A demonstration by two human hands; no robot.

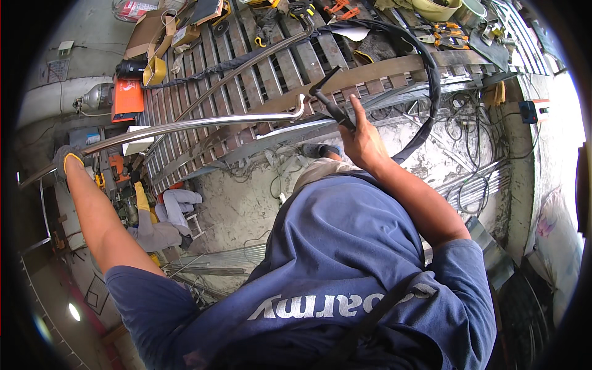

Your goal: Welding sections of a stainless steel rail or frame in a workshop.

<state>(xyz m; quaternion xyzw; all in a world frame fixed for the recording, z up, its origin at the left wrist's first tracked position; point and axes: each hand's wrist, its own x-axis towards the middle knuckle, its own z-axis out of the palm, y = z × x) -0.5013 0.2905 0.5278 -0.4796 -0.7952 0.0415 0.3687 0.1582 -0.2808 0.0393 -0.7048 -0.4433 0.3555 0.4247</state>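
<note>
Evidently, in the head view, both hands are steadying work along the long bent pipe (203, 122), which lies slantwise across the near side of the slatted desk (287, 66). At the pipe's far left stretch is the left hand (66, 159), in a dark glove with a yellow cuff; its grip looks closed around the tube, perhaps so far out because that gives leverage to aim the bent end. The glove probably guards against heat or rough metal.

Just beyond the pipe's bent end, the bare right hand (364, 139) has its grip clamped on the black torch (337, 111), index finger stretched along it, likely for fine control. The torch head stands right beside the bend; whether they touch, I cannot tell. A black hose (436, 83) loops to the right of the pipe, presumably leaving slack; its join with the torch is hidden.

Behind the pipe rests a second pipe (246, 66), and farther right, orange-handled pliers (450, 38), seemingly kept within reach. Below the pipe's left part, a co-worker (177, 208) sits low.
</note>
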